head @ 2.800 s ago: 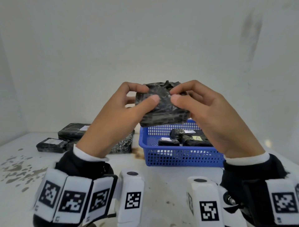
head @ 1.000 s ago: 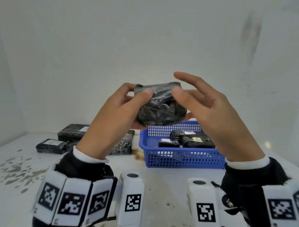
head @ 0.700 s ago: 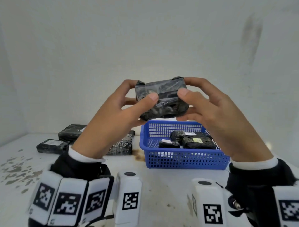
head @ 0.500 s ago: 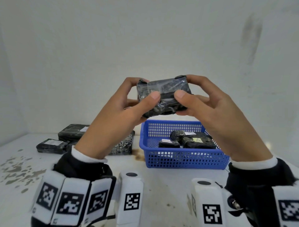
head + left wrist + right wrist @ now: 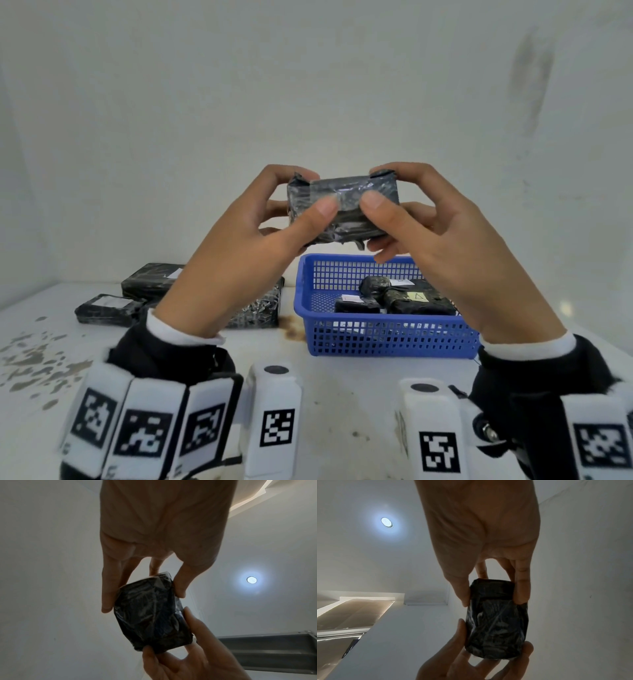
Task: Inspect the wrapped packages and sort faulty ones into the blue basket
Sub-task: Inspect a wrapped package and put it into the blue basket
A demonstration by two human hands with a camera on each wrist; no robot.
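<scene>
So both hands are up in the air above the blue basket (image 5: 394, 337), holding one black wrapped package (image 5: 342, 209) between them. The left hand (image 5: 239, 260) grips its left end, thumb on the near face and fingers curled behind, and the right hand (image 5: 442, 246) does the same on the right end. Inside the basket sit a few more dark packages (image 5: 404, 299) with little paper labels. Left of the basket, a stack of wrapped packages (image 5: 144, 294) lies on the stained white table (image 5: 342, 383), just beside the basket's left wall.
</scene>
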